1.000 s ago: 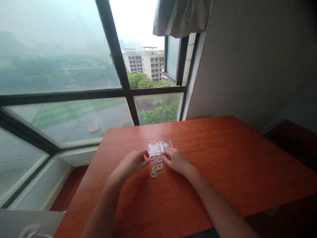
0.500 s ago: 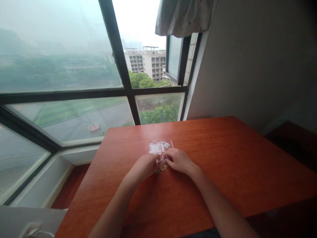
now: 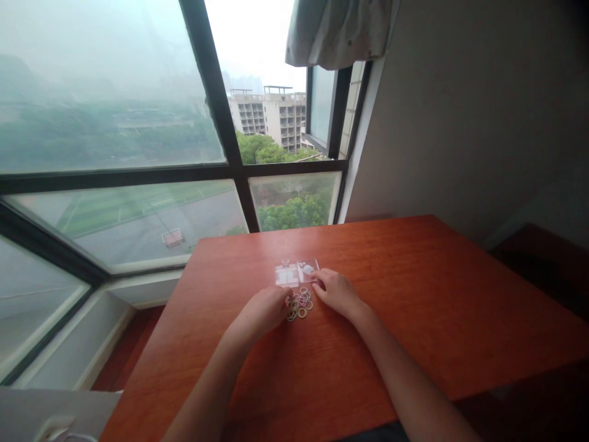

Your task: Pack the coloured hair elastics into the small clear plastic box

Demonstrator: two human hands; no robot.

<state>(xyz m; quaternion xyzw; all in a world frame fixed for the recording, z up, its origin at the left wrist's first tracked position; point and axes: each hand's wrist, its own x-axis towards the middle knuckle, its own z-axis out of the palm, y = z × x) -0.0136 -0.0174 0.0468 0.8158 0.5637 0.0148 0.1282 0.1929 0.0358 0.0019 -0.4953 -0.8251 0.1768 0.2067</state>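
Several small pale rings [image 3: 302, 301], some pinkish or yellowish, lie in a loose heap on the wooden table. My left hand [image 3: 267, 309] rests at the heap's left side, fingers curled together and partly over the rings; whatever they may pinch is hidden. My right hand [image 3: 338, 292] is beyond the heap to the right, thumb and index finger apart at the near right corner of a clear flat case [image 3: 307, 270]. A small white piece shows in that case. Joined or close beside it on the left lies another clear compartmented part [image 3: 286, 274].
The reddish-brown table [image 3: 414, 294] reaches to dark-framed windows [image 3: 239, 169] at the back. A grey wall [image 3: 442, 135] stands at the right. A curtain [image 3: 340, 34] hangs at the top, and a strip of floor shows beyond the table's left edge.
My right hand has moved away from the rings, to the right and towards the clear case. My left hand has shifted slightly left, and more of the ring heap shows.
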